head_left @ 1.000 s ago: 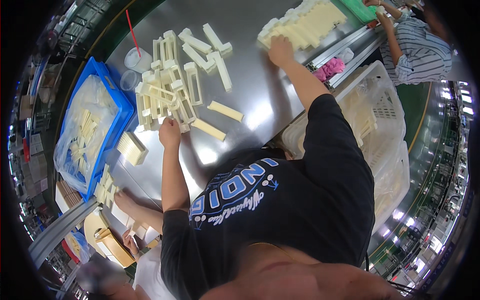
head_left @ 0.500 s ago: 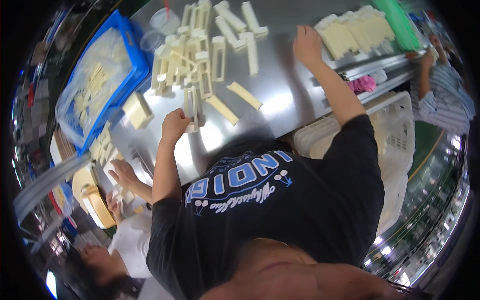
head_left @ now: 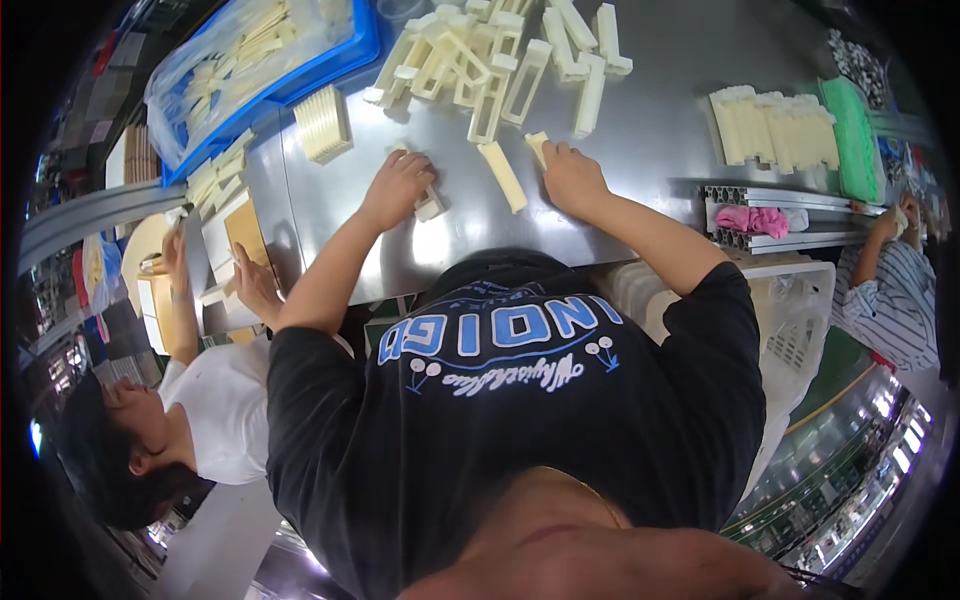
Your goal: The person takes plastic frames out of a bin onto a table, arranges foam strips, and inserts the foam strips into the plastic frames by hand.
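Observation:
My left hand [head_left: 398, 190] is closed round a cream plastic frame [head_left: 429, 207] that lies on the metal table; its palm and fingers cover most of the piece. My right hand [head_left: 574, 180] has its fingers closed on one end of a flat cream strip [head_left: 537, 149], whose far end shows above the fingertips. Between the hands lies a second cream strip [head_left: 503, 177], touched by neither. Just beyond them is a loose pile of long cream frames [head_left: 488, 105] with open middles.
A blue bin [head_left: 318, 72] lined with clear plastic holds cream strips at the far left, near a stacked cream block [head_left: 322, 124]. Cream pieces [head_left: 775, 128] lie side by side at right, beside a green object [head_left: 850, 140] and pink cloth [head_left: 752, 220]. A co-worker [head_left: 225, 400] works at left.
My right hand has come from beside the row of pieces at right to the strip near the middle. My left hand now covers more of its frame. The view has shifted.

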The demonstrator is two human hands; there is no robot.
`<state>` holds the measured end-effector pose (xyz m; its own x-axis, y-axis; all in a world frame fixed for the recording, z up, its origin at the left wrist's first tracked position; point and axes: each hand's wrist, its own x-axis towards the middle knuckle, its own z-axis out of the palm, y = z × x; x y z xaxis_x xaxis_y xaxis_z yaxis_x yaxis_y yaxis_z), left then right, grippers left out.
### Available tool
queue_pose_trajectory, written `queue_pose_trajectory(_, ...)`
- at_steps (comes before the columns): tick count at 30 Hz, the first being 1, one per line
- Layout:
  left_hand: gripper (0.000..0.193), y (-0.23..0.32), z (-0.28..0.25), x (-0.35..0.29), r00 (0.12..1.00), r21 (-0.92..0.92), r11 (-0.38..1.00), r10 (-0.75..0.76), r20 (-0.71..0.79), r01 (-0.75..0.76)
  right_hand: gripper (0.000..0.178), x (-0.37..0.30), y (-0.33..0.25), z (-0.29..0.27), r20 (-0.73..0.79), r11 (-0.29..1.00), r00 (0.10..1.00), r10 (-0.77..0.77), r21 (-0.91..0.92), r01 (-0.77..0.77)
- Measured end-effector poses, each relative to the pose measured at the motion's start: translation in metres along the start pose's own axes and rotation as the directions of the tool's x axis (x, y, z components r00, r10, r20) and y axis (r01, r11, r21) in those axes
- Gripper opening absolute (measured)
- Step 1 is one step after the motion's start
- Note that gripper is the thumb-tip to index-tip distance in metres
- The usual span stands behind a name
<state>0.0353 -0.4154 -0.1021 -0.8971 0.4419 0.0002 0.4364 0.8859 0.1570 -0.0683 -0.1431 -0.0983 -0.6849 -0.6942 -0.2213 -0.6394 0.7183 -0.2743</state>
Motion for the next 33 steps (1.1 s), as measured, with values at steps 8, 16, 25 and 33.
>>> queue_pose_trajectory(8,0.01,0.013,-0.029,0.002,0.9,-0.282,0.909,-0.374,-0.223,0.308,0.03,-0.002,-0.008,-0.02,-0.113,0.987,0.987,0.112,0.128,-0.098)
queue_pose_trajectory(16,0.021,0.057,-0.031,0.083,0.588,-0.888,-0.399,-0.671,0.453,0.228,0.018,0.01,0.01,-0.058,0.406,0.212,0.908,-0.101,0.901,-0.379)
queue_pose_trajectory(25,0.034,0.085,-0.01,0.099,0.725,-0.999,-0.029,-0.689,-0.009,-0.04,0.031,0.0,-0.061,-0.051,-0.449,0.728,0.882,0.143,0.651,0.213)
queue_pose_trajectory(33,0.041,0.088,-0.012,0.1,0.731,-0.992,0.05,-0.672,-0.118,-0.115,0.05,-0.005,-0.062,-0.057,-0.416,0.681,0.897,0.147,0.701,0.213)
